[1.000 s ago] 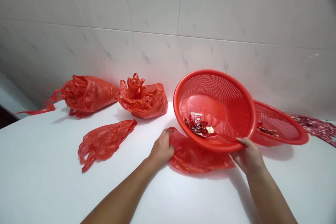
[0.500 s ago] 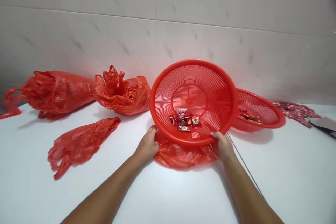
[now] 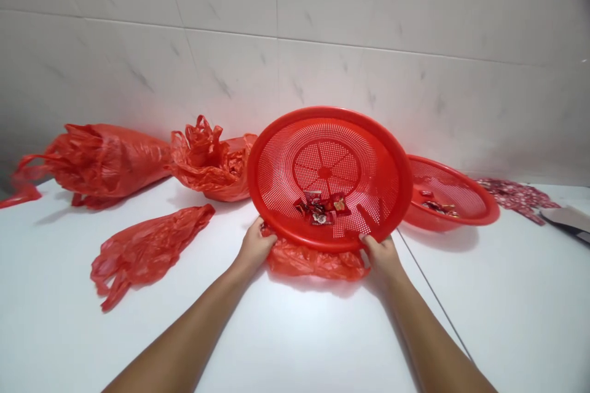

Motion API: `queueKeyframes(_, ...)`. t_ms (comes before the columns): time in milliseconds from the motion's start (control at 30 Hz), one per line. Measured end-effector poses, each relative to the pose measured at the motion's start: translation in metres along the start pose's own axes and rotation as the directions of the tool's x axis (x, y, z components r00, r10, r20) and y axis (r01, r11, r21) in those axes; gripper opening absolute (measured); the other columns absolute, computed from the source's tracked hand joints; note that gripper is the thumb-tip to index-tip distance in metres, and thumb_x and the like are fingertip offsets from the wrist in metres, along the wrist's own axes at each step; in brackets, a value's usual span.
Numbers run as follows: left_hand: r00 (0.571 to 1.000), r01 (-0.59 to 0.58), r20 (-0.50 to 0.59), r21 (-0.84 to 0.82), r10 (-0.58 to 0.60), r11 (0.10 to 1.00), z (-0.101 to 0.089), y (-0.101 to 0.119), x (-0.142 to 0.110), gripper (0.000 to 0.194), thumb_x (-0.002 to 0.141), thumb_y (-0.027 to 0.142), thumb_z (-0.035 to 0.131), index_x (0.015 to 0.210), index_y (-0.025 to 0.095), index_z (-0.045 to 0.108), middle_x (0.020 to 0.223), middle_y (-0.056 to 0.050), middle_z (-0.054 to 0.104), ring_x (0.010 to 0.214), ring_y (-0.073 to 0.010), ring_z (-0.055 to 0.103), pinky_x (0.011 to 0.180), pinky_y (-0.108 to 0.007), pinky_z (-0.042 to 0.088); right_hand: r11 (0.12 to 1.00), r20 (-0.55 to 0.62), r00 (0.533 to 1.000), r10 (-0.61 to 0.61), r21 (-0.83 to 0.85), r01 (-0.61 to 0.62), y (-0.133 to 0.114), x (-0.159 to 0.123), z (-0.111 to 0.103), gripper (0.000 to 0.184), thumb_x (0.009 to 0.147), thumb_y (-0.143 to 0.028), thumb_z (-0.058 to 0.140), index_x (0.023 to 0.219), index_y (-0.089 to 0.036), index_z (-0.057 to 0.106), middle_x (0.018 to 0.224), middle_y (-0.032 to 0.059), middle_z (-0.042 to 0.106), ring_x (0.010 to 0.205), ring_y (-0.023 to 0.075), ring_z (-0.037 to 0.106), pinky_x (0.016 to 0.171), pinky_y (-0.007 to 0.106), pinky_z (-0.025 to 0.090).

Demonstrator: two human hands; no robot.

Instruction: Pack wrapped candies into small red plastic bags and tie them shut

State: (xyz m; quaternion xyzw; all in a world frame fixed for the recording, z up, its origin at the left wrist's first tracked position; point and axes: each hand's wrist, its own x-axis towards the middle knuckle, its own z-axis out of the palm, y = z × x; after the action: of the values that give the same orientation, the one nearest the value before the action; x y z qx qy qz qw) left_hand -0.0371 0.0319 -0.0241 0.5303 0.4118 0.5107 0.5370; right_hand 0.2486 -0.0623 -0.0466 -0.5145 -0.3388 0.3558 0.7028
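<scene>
A round red plastic colander (image 3: 302, 153) is tilted toward me, with several small wrapped sweets (image 3: 318, 207) lying low inside it. My left hand (image 3: 255, 250) is closed at its lower left rim, a bit of red plastic film between thumb and forefinger; its other fingers are hidden. On the lower right rim, the thumb of my right hand (image 3: 381, 256) presses while the remaining fingers go underneath. Crumpled beneath the colander, between both hands, is a red plastic bag (image 3: 318, 262). How much of that bag each hand grips is hidden.
A second red colander (image 3: 465, 187) with sweets stands behind on the right, beside patterned red cloth-like material (image 3: 519, 193) and a dark-edged object (image 3: 569, 221). Leftward lie a full red bag (image 3: 124, 159), an open red bag (image 3: 207, 175) and a flat one (image 3: 152, 252). A tiled wall (image 3: 230, 73) rises behind.
The colander has shifted slightly left and leaned differently, and the sweets moved with it. The bag beneath looks more bunched. Both hands keep their hold, moving a little left.
</scene>
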Motion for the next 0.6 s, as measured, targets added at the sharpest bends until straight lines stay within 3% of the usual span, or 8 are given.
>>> queueKeyframes(200, 0.998, 0.057, 0.005, -0.079, -0.057, 0.995, -0.002, 0.003, 0.001, 0.056, 0.057, 0.013, 0.068, 0.112, 0.016, 0.069, 0.110, -0.009, 0.078, 0.096, -0.0296, 0.076, 0.083, -0.040, 0.062, 0.970, 0.006, 0.987, -0.159, -0.187, 0.157, 0.000, -0.002, -0.004, 0.029, 0.082, -0.034, 0.075, 0.106, -0.019, 0.079, 0.102, 0.0108, 0.080, 0.097, 0.0316, 0.075, 0.082, 0.044, 0.063)
queueKeyframes(333, 0.998, 0.058, 0.013, -0.073, -0.057, 0.996, -0.002, 0.001, 0.002, 0.053, 0.057, 0.012, 0.067, 0.110, 0.017, 0.068, 0.104, -0.007, 0.079, 0.094, -0.0288, 0.077, 0.080, -0.038, 0.063, 0.924, 0.065, 0.958, -0.279, -0.255, 0.286, -0.002, 0.001, -0.006, 0.036, 0.087, -0.039, 0.074, 0.116, -0.019, 0.079, 0.115, 0.0106, 0.079, 0.110, 0.0335, 0.072, 0.096, 0.050, 0.061)
queueKeyframes(600, 0.998, 0.034, 0.056, -0.087, -0.029, 0.996, 0.004, 0.015, -0.006, 0.057, 0.059, 0.010, 0.077, 0.114, 0.017, 0.068, 0.111, -0.007, 0.080, 0.103, -0.0286, 0.076, 0.086, -0.036, 0.063, 0.837, 0.137, 0.895, -0.426, -0.315, 0.447, -0.004, -0.001, -0.008, 0.040, 0.095, -0.042, 0.071, 0.129, -0.021, 0.074, 0.131, 0.0107, 0.074, 0.125, 0.0332, 0.067, 0.110, 0.054, 0.054)
